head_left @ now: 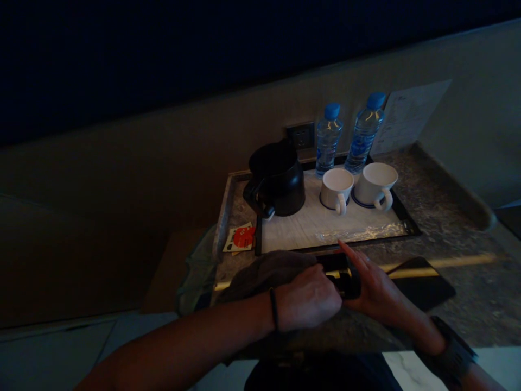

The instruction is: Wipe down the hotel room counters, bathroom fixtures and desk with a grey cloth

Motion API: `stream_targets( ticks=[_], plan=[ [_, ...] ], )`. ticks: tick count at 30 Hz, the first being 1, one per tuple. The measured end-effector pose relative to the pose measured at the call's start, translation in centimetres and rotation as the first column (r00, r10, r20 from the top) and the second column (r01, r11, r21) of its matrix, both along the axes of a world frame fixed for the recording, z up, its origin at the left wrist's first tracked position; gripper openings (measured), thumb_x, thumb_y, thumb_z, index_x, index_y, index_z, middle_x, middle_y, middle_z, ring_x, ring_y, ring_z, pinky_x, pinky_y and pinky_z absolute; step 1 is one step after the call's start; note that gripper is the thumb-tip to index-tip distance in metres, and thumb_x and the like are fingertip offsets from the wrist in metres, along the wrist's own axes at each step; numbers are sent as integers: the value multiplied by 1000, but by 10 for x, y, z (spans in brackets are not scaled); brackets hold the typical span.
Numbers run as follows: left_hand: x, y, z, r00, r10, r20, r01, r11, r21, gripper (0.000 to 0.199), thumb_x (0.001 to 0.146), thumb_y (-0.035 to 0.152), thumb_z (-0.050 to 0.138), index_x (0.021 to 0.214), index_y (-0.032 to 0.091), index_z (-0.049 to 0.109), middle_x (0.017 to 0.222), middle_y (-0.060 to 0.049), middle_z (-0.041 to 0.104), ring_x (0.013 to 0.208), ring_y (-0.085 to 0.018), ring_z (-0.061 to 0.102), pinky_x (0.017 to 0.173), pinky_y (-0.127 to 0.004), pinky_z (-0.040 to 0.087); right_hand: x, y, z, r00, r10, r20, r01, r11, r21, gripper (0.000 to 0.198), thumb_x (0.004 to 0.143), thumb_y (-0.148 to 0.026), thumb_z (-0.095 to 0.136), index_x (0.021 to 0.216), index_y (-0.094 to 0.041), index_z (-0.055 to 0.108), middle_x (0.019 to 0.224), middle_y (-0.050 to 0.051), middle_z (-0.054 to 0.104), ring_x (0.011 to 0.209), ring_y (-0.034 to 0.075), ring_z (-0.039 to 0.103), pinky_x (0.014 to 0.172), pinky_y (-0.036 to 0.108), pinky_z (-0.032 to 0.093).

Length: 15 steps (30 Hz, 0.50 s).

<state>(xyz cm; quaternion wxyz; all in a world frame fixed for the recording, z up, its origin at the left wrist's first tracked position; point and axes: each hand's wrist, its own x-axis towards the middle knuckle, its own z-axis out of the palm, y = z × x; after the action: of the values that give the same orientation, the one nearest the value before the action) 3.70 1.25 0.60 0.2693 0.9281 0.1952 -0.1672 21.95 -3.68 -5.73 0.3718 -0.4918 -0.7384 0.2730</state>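
We record a mottled counter [476, 304] at right and a dim wall [183, 174] at left. Print on the packet [243, 239] and bottle label [361, 145] is illegible to us. At lower centre, the right hand [372, 282] grips a dark cylinder [352, 279]; the left hand [307, 298], near grey cloth [271, 269], has hidden fingers: grip undetermined.

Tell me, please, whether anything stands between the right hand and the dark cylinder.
Nothing visible does: the right hand cups the right end of the dark cylinder. The left hand is close by.
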Motion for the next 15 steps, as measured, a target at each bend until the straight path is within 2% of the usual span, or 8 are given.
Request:
stream_targets(
  ticks=[2, 3, 5, 8, 10, 12, 15],
  plan=[
    [5, 6, 18, 990, -109, -85, 112, 993, 33, 11, 79, 12, 54, 85, 11, 62, 79, -13, 69, 72, -25, 65, 64, -35, 49, 0, 1, 0, 1000, 7, 0, -7, 1000, 8, 101, 70, -18, 71, 152, -21, 11, 134, 16, 49, 124, 30, 50, 102, 47, 48],
    [9, 8, 26, 987, -127, -103, 131, 991, 33, 15, 76, 13, 58, 90, 11, 62, 81, -12, 69, 71, -25, 66, 60, -33, 48, 0, 1, -1, 1000, 11, 1, -12, 1000, 8, 102, 69, -18, 70, 152, -20, 11, 134, 16, 49, 123, 31, 50, 102, 47, 49],
    [16, 11, 33, 991, -65, -116, 62, 998, -31, 21, 71, 13, 61, 93, 13, 61, 82, -9, 69, 69, -22, 65, 52, -27, 45, 0, 2, -2, 1000, 18, 11, -18, 1000, 2, 104, 69, -20, 72, 152, -20, 10, 133, 16, 50, 121, 31, 52, 100, 48, 50],
    [23, 11, 31, 988, 32, -152, -55, 988, -147, 16, 69, 9, 57, 83, 16, 59, 76, -5, 67, 64, -19, 64, 47, -23, 41, 0, 3, -5, 999, 13, 34, -13, 1000, 2, 106, 69, -23, 74, 152, -21, 8, 131, 17, 51, 119, 32, 53, 98, 50, 51],
    [23, 9, 27, 990, 69, -124, -88, 983, -161, 18, 68, 8, 56, 84, 15, 61, 79, -6, 69, 69, -20, 65, 52, -25, 45, 0, 3, -8, 999, 12, 35, -12, 1000, -4, 107, 68, -23, 75, 152, -21, 9, 131, 17, 51, 119, 33, 53, 98, 51, 51],
    [15, 6, 31, 994, 111, -13, -112, 978, -174, 29, 68, 6, 54, 94, 14, 64, 94, -9, 71, 85, -22, 67, 69, -27, 51, -2, 3, -10, 999, 13, 31, -12, 1000, -19, 108, 66, -23, 75, 152, -22, 10, 131, 16, 51, 119, 33, 54, 98, 51, 51],
    [-11, 0, 56, 952, 256, 167, -211, 946, -246, 44, 70, 1, 46, 108, 15, 65, 110, -7, 69, 102, -17, 63, 91, -26, 48, -3, 1, -9, 999, 14, 44, -13, 1000, -5, 106, 66, -21, 74, 152, -24, 12, 132, 15, 52, 119, 32, 54, 97, 48, 53]
  ],
)
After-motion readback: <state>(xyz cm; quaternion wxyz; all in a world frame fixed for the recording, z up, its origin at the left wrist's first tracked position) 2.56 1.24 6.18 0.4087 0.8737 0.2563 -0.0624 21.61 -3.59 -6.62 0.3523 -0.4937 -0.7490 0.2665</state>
